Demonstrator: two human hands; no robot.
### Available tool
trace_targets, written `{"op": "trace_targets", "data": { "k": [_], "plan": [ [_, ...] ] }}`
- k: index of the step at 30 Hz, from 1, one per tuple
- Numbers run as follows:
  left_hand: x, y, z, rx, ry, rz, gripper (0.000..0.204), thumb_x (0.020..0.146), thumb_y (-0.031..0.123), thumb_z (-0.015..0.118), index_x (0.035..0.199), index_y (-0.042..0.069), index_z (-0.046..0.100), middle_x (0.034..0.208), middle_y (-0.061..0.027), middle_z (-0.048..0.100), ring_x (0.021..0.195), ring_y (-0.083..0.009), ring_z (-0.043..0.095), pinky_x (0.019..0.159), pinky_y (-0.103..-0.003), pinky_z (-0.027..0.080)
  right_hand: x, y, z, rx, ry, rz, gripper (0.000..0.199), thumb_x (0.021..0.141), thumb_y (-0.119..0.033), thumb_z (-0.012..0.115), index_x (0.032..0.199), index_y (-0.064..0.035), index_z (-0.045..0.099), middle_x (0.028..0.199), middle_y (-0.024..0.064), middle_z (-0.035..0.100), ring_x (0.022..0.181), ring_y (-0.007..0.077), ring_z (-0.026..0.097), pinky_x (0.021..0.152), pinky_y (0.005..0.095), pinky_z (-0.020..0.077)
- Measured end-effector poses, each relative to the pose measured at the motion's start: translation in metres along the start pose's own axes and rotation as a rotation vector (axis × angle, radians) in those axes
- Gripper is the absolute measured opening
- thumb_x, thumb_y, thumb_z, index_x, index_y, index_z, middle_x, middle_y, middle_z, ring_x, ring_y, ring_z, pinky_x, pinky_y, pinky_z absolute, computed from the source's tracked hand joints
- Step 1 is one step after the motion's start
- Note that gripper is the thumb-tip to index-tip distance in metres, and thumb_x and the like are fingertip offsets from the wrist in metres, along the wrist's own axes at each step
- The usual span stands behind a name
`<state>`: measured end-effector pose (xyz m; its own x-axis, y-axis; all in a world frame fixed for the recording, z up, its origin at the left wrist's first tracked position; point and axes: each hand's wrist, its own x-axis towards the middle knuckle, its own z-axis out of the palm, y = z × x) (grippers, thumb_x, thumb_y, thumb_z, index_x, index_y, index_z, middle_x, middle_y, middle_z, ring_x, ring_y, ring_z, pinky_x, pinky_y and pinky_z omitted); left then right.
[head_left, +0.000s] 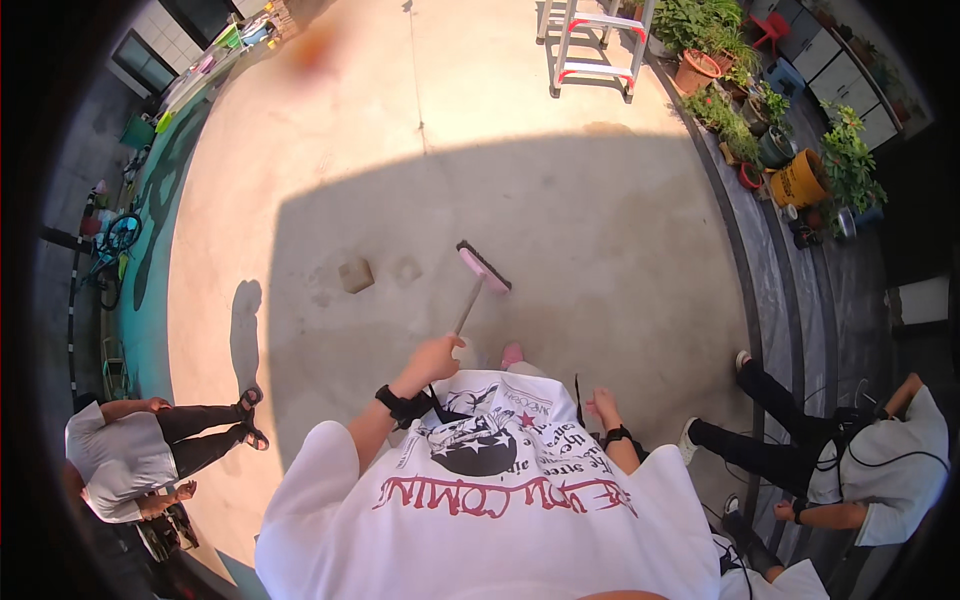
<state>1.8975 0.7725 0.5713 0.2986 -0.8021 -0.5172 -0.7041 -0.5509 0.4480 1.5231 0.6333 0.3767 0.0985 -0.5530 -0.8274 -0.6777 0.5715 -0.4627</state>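
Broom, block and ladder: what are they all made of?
Broom: plastic-looking head, smooth pink, with dark bristles, probably synthetic; its straight grey handle could be metal or plastic. Block: maybe stone or concrete, since it looks dull and tan, but it's too small to be sure. Ladder: probably aluminium, from its pale silvery frame; the red bits may be plastic.

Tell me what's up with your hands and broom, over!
Left hand holding pink-headed broom. Right hand empty. Possible obstacle: tan block, left of broom, not touching.
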Motion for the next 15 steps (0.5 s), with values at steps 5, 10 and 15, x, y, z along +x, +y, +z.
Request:
{"op": "trace_targets", "data": {
  "k": [5,10,15],
  "plan": [
    [0.167,0.004,-0.113,-0.196,-0.314,0.148,0.033,0.066,0.011,0.050,0.099,0.013,0.052,0.074,-0.0113,0.056,0.064,-0.0221,0.056,0.057,-0.032,0.044,0.073,-0.252,0.057,0.051,-0.085,-0.266,0.038,0.081,-0.029,0.037,0.113,-0.0076,0.038,0.077,0.0090,0.057,0.056,0.0126,0.054,0.050,0.0241,0.0418],
    [0.375,-0.009,-0.207,-0.146,-0.552,0.322,0.031,0.064,0.007,0.043,0.095,0.005,0.049,0.068,-0.0141,0.056,0.053,-0.0243,0.056,0.046,-0.033,0.044,0.111,-0.487,0.143,0.208,-0.249,-0.190,0.051,0.083,-0.039,0.032,0.123,-0.0108,0.019,0.085,0.0140,0.057,0.066,0.0175,0.057,0.060,0.0263,0.0451],
    [0.515,-0.112,-0.150,0.437,-0.273,0.747,0.021,0.069,0.011,0.047,0.088,0.006,0.055,0.067,-0.0117,0.057,0.062,-0.0253,0.058,0.051,-0.035,0.046,0.147,-0.546,0.274,0.375,-0.271,-0.034,0.060,0.081,-0.051,0.026,0.125,-0.0121,0.014,0.097,0.0189,0.052,0.080,0.0258,0.055,0.071,0.0319,0.0435]
  ]
}}
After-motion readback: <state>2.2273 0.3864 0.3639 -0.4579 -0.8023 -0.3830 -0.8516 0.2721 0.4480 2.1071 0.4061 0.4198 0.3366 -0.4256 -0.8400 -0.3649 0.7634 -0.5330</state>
